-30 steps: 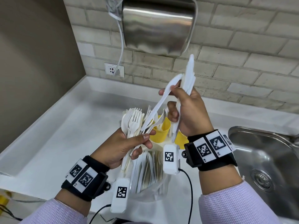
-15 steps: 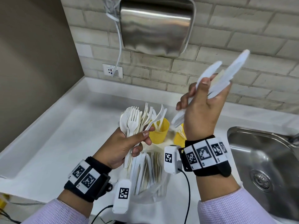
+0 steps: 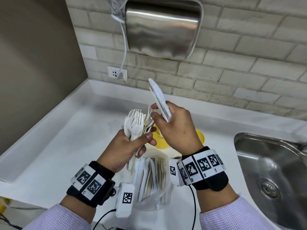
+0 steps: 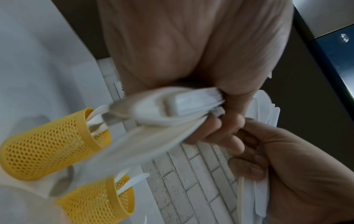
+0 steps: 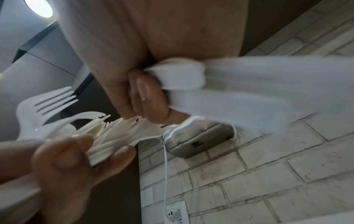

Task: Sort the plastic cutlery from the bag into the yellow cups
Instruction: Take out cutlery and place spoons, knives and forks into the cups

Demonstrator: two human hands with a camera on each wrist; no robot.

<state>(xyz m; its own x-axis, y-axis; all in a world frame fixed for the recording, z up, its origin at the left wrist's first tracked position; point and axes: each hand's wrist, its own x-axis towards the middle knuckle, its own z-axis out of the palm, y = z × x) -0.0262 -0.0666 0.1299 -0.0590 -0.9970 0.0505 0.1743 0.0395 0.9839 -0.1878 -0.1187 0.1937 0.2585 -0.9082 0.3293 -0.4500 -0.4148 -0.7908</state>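
My left hand (image 3: 141, 144) grips a fanned bundle of white plastic forks and spoons (image 3: 135, 122) upright above the counter. Close on its right, my right hand (image 3: 162, 116) holds a few white plastic knives (image 3: 158, 98), blades pointing up and left, its fingertips almost at the fork bundle. Two yellow mesh cups (image 3: 157, 139) (image 3: 200, 135) stand behind the hands, partly hidden; in the left wrist view both cups (image 4: 47, 144) (image 4: 95, 201) hold some white cutlery. The clear bag (image 3: 152, 180) with more cutlery lies below my hands.
A steel sink (image 3: 274, 171) is sunk into the white counter (image 3: 66, 146) at the right. A steel hand dryer (image 3: 162, 27) hangs on the brick wall, its cord running to an outlet (image 3: 117, 73). A brown wall closes the left side.
My right hand has swung the knives from up at the right back down and left, beside the fork bundle. The left hand has stayed almost still.
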